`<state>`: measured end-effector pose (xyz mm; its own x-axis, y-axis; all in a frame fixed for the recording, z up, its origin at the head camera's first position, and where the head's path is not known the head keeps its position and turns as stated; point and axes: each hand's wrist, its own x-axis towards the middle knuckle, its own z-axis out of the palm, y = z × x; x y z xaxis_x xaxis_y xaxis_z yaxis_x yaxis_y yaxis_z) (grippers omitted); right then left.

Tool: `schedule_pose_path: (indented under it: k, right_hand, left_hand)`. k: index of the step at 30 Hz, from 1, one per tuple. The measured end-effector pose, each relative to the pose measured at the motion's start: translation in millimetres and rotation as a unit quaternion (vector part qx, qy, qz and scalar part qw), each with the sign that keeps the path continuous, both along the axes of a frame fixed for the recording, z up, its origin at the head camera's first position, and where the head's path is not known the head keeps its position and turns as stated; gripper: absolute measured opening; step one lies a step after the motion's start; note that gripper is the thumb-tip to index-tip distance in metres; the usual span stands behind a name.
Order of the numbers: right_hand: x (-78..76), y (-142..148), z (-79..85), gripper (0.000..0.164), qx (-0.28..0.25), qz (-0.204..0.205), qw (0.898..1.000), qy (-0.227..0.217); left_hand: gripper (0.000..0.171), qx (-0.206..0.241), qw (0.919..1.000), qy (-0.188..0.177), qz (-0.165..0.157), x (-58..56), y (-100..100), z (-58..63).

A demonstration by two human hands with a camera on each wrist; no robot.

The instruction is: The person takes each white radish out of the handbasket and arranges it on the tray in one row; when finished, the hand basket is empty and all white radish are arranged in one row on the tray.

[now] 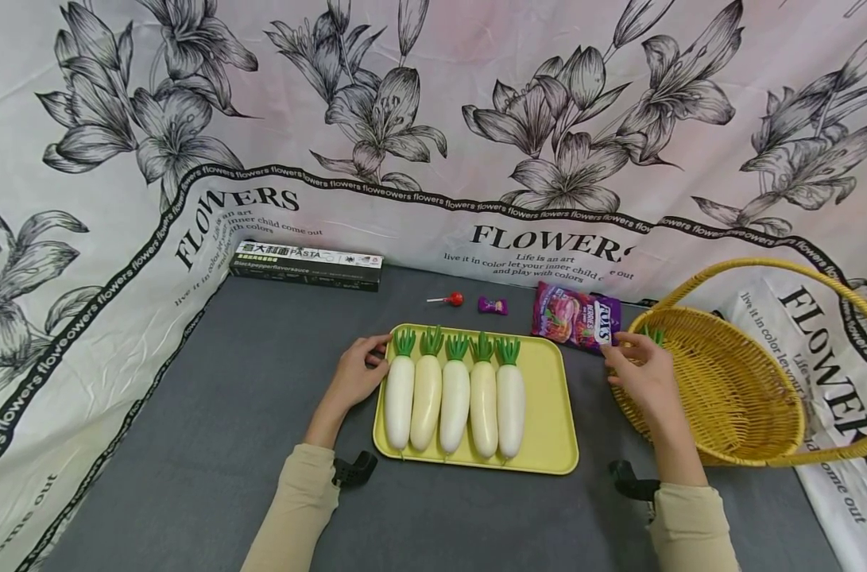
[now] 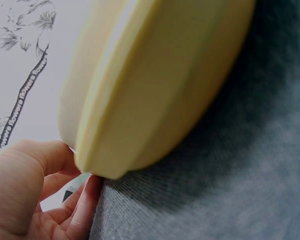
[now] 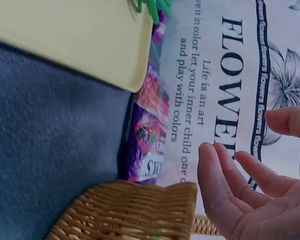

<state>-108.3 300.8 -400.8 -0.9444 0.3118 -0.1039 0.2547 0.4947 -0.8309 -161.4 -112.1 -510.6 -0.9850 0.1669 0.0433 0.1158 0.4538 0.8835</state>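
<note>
My left hand [image 1: 360, 370] is at the back left corner of a yellow tray [image 1: 551, 413], its thumb and fingers pinching the corner in the left wrist view. Several white radishes [image 1: 454, 405] with green tops lie side by side on the tray, leaving its right part bare. My right hand [image 1: 644, 369] is over the left rim of a yellow wicker basket [image 1: 733, 389], thumb and fingers apart and nothing between them in the right wrist view. Green leaves [image 1: 655, 335] show just behind this hand, inside the basket; whatever is below them is hidden.
A purple Fox's candy bag [image 1: 572, 316] lies between tray and basket. Behind the tray are a red lollipop [image 1: 455, 299] and a small purple wrapped candy [image 1: 493, 306]. A black pasta box [image 1: 306, 267] stands at back left, against the flower-printed cloth [image 1: 404, 214]. The basket's tall handle arches rightward.
</note>
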Motion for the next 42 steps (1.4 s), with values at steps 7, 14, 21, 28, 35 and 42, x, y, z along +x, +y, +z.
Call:
schedule_pose_path:
  k: [7,14,21,28,35,42]
  right_hand:
    - [-1.0,9,11.4,0.061,-0.007,-0.006,1.000,-0.010]
    - [-5.3,26,17.2,0.060,-0.031,-0.002,0.999,-0.015]
    - [-9.3,44,20.6,0.064,-0.039,0.009,0.999,-0.022]
    - [-13.9,61,21.5,0.067,-0.038,0.017,0.999,-0.032]
    - [-20.4,77,22.4,0.066,-0.029,0.025,0.999,-0.037]
    - [-25.3,91,18.5,0.071,-0.002,0.050,0.996,-0.079]
  left_hand:
    - [0.045,0.001,1.0000,-0.001,0.004,-0.2,-1,-1.3]
    - [0.044,0.000,0.9997,0.023,0.007,2.0,0,1.4]
    - [0.044,0.001,0.9998,0.019,0.007,2.4,0,2.8]
    - [0.044,-0.003,0.9998,0.018,0.004,2.5,-1,-0.4]
    - [0.045,-0.002,1.0000,0.001,0.006,1.0,-1,-0.2]
    - [0.045,-0.001,0.9999,0.009,0.003,-0.3,-1,-1.1]
